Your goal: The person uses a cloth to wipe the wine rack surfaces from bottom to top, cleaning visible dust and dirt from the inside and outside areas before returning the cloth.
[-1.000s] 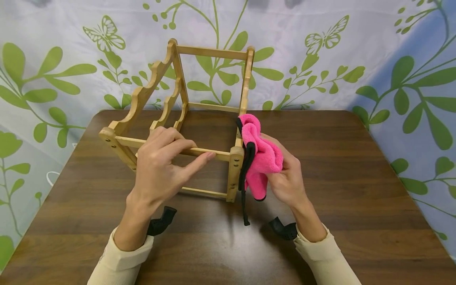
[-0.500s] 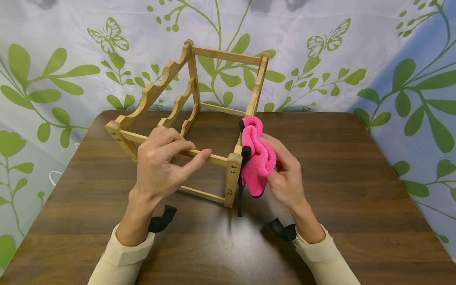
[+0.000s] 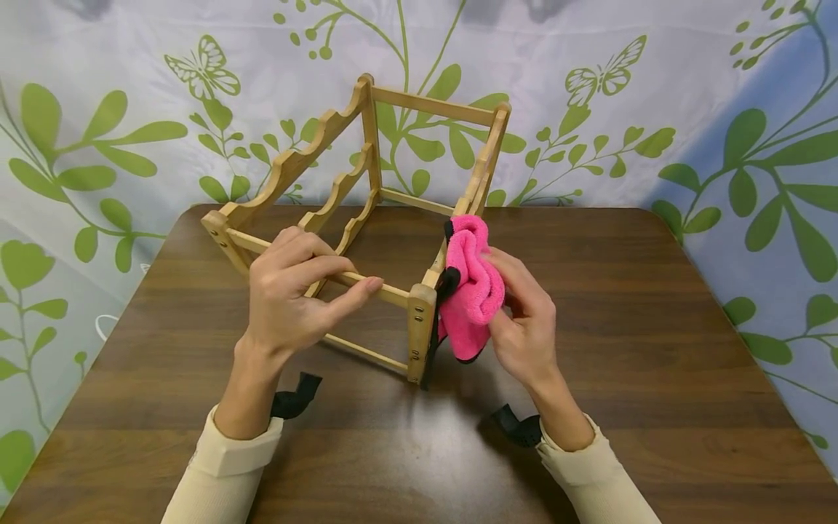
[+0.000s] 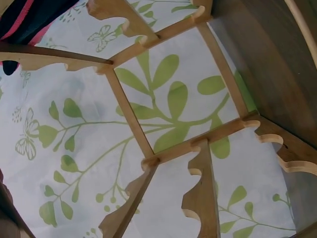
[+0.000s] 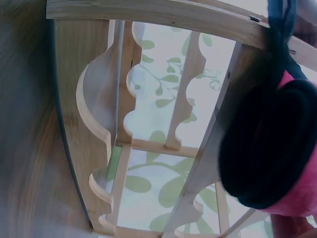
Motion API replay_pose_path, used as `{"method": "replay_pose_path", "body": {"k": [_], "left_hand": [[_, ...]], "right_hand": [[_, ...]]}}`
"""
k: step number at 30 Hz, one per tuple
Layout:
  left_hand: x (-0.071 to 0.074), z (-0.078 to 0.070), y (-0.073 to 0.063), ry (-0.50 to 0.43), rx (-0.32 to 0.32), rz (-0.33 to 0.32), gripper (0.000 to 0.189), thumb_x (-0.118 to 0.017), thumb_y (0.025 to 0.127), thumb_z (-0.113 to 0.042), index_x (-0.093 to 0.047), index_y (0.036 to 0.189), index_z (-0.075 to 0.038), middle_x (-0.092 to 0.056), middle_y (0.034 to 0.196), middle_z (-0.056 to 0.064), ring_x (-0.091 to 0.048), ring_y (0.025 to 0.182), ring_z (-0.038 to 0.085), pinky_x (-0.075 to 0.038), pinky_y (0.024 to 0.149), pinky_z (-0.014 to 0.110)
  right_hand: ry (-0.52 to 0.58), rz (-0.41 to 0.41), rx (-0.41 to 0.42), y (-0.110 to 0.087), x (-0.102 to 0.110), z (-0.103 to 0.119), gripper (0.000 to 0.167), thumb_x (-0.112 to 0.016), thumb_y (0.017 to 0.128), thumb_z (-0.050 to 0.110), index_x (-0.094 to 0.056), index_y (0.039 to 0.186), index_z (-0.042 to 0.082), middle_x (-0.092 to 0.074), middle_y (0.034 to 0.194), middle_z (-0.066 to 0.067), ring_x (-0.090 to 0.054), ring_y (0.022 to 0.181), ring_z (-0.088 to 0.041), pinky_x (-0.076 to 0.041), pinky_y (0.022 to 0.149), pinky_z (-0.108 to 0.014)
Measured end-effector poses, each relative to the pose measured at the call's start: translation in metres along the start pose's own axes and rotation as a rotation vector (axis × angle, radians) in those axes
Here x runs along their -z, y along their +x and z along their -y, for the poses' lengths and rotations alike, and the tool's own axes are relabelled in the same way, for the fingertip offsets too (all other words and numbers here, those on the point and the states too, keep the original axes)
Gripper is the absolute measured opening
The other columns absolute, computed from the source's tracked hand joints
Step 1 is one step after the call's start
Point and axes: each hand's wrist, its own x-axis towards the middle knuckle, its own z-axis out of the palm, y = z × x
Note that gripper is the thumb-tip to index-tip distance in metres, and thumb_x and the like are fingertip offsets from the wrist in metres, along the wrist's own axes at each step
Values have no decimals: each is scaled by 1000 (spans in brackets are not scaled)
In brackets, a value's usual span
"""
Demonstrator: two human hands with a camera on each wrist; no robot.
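A light wooden rack [image 3: 340,189] with scalloped rails stands at an angle on the brown table. My left hand [image 3: 288,291] grips its near top crossbar, the thumb lying along the bar. In my right hand [image 3: 527,313] is a bunched pink cloth [image 3: 474,280] with black edging, held against the rack's right side by the near post. The right wrist view shows the dark edging of the cloth [image 5: 267,144] close beside the scalloped rails. From the left wrist I look through the inside of the rack [image 4: 133,109]; the left fingers are mostly out of that view.
The brown wooden table [image 3: 655,349] extends around the rack on both sides. Behind it hangs a white curtain [image 3: 524,51] with green leaves and butterflies. Black wrist mounts [image 3: 297,397] sit under both forearms. A white cable [image 3: 105,324] shows beyond the table's left edge.
The rack has turned, its far end swinging right and its near right post shifting slightly left and toward me. The cloth's dangling black strap has drawn in behind the post. Both grips stay.
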Motion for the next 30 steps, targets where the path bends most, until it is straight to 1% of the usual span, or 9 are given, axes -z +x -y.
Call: {"method": "replay_pose_path", "body": {"k": [4,8,12,14,16,20,25,27,30], "left_hand": [[-4,0,-1,-5,-17,-39,50,-72,89,-44,-69,61,-3,-51,58,3,-38,55,19,-29,61,33],[-11,-6,-1,61,-62,-50,55,-63,92,-53,-72,69,-4,-58,65,5,-46,61,25,-33,65,40],[-22,-25,-1,159,-158,-21,53,-63,92,-53,-75,83,-3,-65,76,7,-55,74,29,-41,74,45],[-29,-36,-2,192,-164,21,50,-64,92,-50,-75,88,-1,-67,80,8,-58,78,29,-45,78,46],[-34,-45,-3,215,-132,69,46,-65,93,-46,-74,90,0,-68,82,9,-60,81,29,-47,81,45],[-38,-52,-8,201,-62,120,41,-64,96,-39,-73,89,1,-69,82,9,-59,80,27,-46,82,44],[-38,-51,-7,146,-49,127,40,-66,96,-37,-73,91,2,-69,83,9,-59,80,27,-43,82,45],[-38,-50,-7,136,-57,132,39,-66,95,-36,-72,91,3,-69,83,10,-59,80,27,-42,81,45],[-39,-48,-6,137,-71,134,37,-66,95,-33,-71,90,4,-68,83,10,-59,79,27,-42,80,45]], "right_hand": [[55,-169,40,5,3,1,34,-70,90,1,-60,117,-17,-64,118,-22,-61,108,-32,-53,88,-33],[88,-338,46,10,8,3,40,-74,87,1,-58,119,-18,-67,110,-21,-64,94,-27,-53,84,-31],[79,-382,37,9,7,8,43,-75,86,2,-57,119,-18,-67,107,-20,-65,89,-24,-54,81,-29],[63,-350,56,7,2,11,44,-74,87,3,-56,121,-18,-66,112,-21,-64,96,-26,-53,85,-30],[32,-278,98,5,-4,14,44,-72,90,8,-56,123,-17,-62,119,-23,-61,107,-31,-51,91,-33],[34,-45,148,0,-14,18,48,-65,96,14,-51,136,-9,-48,139,-25,-44,129,-41,-44,102,-38],[102,228,64,-1,-16,19,61,-56,101,20,-31,153,-1,-28,156,-20,-27,141,-40,-31,112,-40],[118,276,44,0,-16,19,64,-55,101,22,-27,154,-1,-24,158,-19,-23,142,-41,-28,113,-42],[108,274,46,0,-17,17,63,-55,101,23,-29,154,0,-26,157,-21,-26,141,-42,-30,112,-42]]}}
